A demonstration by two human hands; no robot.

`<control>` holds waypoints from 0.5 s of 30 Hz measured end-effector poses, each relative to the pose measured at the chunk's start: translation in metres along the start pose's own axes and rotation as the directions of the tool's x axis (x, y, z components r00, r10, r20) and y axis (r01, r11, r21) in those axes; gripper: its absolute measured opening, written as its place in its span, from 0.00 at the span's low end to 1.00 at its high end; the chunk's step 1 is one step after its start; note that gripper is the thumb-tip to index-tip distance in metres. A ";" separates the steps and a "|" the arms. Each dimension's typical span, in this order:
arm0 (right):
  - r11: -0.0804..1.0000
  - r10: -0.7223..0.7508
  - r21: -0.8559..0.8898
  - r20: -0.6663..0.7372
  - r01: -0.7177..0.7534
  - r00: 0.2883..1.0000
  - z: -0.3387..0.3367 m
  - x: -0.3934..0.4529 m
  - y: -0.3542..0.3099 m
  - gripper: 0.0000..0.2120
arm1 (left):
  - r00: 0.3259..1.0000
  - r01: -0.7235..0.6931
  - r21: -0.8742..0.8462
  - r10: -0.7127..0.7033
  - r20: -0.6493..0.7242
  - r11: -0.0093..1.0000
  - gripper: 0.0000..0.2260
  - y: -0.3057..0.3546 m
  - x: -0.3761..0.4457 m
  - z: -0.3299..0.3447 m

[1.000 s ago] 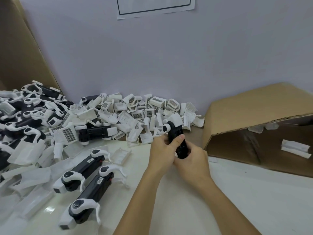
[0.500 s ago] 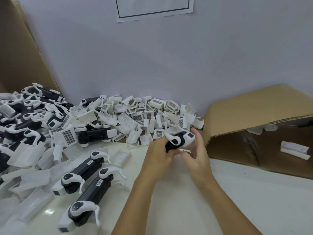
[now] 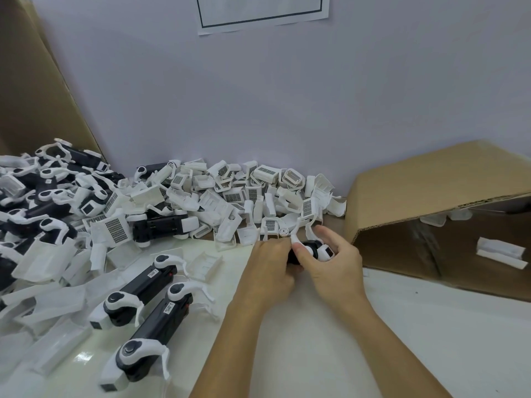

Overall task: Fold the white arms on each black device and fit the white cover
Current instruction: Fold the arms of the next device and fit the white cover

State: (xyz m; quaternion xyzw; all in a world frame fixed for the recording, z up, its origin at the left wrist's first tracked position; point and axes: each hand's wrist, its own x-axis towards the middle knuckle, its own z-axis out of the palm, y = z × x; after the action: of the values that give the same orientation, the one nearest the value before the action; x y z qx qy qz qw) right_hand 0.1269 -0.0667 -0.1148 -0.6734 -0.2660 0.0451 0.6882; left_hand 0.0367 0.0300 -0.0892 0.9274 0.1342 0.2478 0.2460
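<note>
Count: two hands (image 3: 270, 271) (image 3: 334, 268); one held black device (image 3: 311, 249); two devices (image 3: 143, 285) (image 3: 155, 337) lower left; heaps uncountable; one cardboard box (image 3: 431, 179).

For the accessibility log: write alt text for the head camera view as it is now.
Two bare hands, left and right, grip a small black device with white arms over a white table. A heap of white covers lies along the wall, two devices lie at left, and a cardboard box lies open-sided at right.
</note>
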 end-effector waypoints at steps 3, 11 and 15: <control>1.000 -0.018 0.019 0.034 0.018 0.999 -0.002 -0.002 -0.003 0.20 | 1.000 -0.001 -0.035 0.000 -0.027 0.999 0.09 -0.003 0.002 0.002; 0.987 -0.052 0.147 -0.056 0.060 0.997 -0.007 -0.001 -0.003 0.10 | 0.920 0.244 -0.469 -0.355 -0.166 0.849 0.09 -0.014 0.007 -0.002; 0.995 -0.023 0.101 -0.028 0.025 0.999 -0.005 0.000 0.000 0.09 | 0.877 0.273 -0.652 -0.462 -0.134 0.708 0.07 -0.014 0.008 -0.009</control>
State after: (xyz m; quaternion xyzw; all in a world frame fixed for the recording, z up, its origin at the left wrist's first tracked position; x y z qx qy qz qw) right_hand 0.1285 -0.0710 -0.1145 -0.6349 -0.2622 0.0413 0.7256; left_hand 0.0366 0.0483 -0.0869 0.7033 0.2643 0.3549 0.5564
